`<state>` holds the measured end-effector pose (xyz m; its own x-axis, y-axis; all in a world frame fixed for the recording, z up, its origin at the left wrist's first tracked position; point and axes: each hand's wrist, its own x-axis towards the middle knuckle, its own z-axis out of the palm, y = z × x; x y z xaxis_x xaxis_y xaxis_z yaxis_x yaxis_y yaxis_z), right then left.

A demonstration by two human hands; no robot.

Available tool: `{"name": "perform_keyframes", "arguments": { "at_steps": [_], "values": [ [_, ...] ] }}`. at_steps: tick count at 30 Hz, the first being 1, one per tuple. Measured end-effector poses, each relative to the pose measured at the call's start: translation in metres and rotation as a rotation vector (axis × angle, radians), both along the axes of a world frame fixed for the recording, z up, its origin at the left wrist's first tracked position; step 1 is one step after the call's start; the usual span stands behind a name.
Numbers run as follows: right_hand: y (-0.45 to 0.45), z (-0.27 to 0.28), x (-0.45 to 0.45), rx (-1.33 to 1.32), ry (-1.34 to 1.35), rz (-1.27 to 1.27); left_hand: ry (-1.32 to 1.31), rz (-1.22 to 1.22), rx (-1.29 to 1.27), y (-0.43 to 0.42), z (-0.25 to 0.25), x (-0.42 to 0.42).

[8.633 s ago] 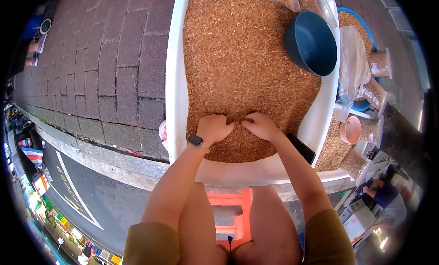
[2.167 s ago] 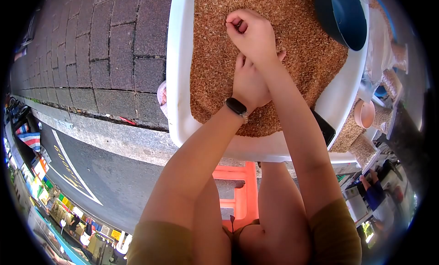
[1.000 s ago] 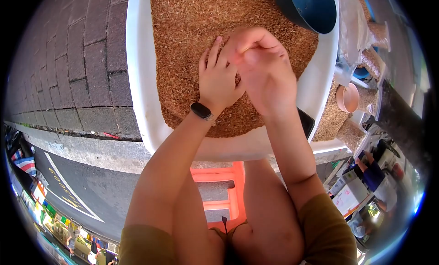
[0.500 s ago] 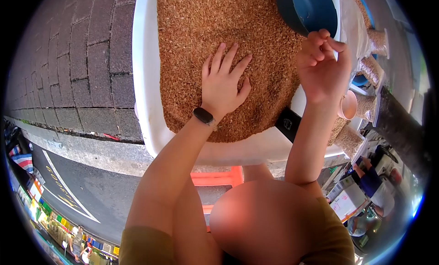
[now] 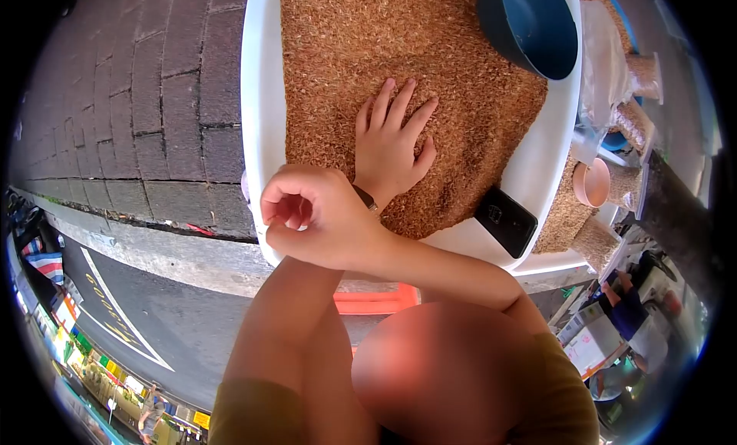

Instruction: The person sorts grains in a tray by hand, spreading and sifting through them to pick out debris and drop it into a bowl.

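Observation:
My left hand (image 5: 390, 149) lies flat with its fingers spread on reddish-brown grain or husks (image 5: 338, 53) in a white tray (image 5: 261, 84). Across my left wrist comes my right hand (image 5: 318, 218), its fingers curled round towards the thumb; whether anything is inside them is too small or hidden to tell. The wristband is mostly covered by that hand. A dark blue bowl (image 5: 530, 30) rests tilted on the grain at the tray's upper right. Near the lower right corner of the tray lies a black phone (image 5: 507, 221).
Right of the tray are a pink bowl (image 5: 592, 183), a clear plastic bag (image 5: 605, 69) and filled bags of grain (image 5: 596, 242). Brick paving (image 5: 176, 99) spans the left. Under the tray's near edge shows a red stool (image 5: 376, 301). Other people are in the background.
My right hand has swung from near the blue bowl leftward and down, across my left wrist. The phone is now fully uncovered. My left hand, earlier under my right, remains spread on the grain.

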<state>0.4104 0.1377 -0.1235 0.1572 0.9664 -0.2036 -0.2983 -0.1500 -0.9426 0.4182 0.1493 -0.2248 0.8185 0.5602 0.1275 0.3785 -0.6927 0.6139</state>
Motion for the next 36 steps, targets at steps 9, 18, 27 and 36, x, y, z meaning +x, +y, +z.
{"name": "perform_keyframes", "arguments": {
  "at_steps": [9,18,27,36],
  "values": [
    [-0.009,-0.019,-0.001,-0.087,-0.031,-0.058,-0.032,0.021,-0.014,-0.002,-0.002,-0.001],
    [-0.014,-0.020,0.006,-0.151,-0.001,0.007,-0.062,0.030,-0.024,-0.001,-0.003,-0.001],
    [-0.036,-0.024,0.044,-0.147,-0.069,-0.146,-0.056,0.012,-0.006,-0.003,-0.011,-0.004],
    [-0.085,-0.050,0.105,-0.309,-0.014,-0.713,0.053,0.123,-0.040,-0.032,0.006,0.007]
  ]
}}
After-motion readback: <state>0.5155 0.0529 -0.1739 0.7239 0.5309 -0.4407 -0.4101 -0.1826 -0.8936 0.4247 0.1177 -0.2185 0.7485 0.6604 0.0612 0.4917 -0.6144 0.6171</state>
